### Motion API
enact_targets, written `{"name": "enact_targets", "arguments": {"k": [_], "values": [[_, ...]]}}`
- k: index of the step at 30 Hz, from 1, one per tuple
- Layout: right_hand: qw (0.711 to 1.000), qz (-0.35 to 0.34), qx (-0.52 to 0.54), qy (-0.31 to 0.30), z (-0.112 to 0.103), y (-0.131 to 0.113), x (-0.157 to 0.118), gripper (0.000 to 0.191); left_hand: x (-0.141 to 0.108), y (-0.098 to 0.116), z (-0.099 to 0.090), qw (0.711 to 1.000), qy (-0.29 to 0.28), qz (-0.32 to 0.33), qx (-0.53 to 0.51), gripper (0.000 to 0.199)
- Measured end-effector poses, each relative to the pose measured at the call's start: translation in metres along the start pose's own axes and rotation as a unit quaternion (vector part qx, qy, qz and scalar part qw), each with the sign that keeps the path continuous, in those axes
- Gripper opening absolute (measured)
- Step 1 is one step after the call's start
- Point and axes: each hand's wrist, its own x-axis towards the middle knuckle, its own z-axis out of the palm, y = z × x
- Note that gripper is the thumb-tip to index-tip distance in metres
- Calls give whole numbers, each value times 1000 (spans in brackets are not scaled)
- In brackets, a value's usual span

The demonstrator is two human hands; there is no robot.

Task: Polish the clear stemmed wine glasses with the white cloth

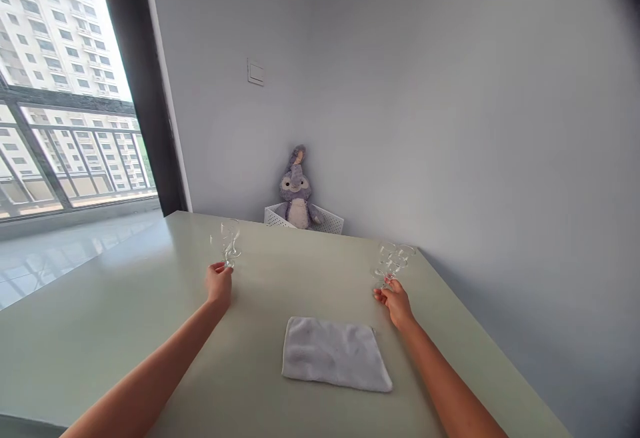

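On the left of the table, clear glasses [230,238] stand close together, and my left hand [220,283] has its fingers closed round the base of one. More clear glasses [393,258] stand near the table's back right corner. My right hand [395,299] pinches the low part of one of these. The see-through outlines overlap, so the exact number in each group is hard to tell. A folded pale grey cloth [335,353] lies flat between my forearms, nearer to me than both hands.
Behind the far edge of the pale green table [300,278], a purple plush rabbit [299,201] sits in a white perforated basket [330,222]. Grey walls rise behind and to the right. A window with a railing is at the left.
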Motion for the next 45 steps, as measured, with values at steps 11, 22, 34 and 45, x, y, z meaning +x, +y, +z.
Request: {"name": "enact_targets", "arguments": {"k": [11,22,34,45], "values": [[991,-7,-65,-119,64,9,-46,46,-108,-4,51,958,-286,3,2,47],[997,-20,-38,65,35,-10,37,49,-123,21,73,931,-363,34,12,42],[993,-13,-77,-90,83,5,-1,24,-35,-6,19,990,-136,19,-27,27],[961,-10,-132,-242,149,7,-65,24,9,-19,-14,994,-31,-7,-103,34]]}}
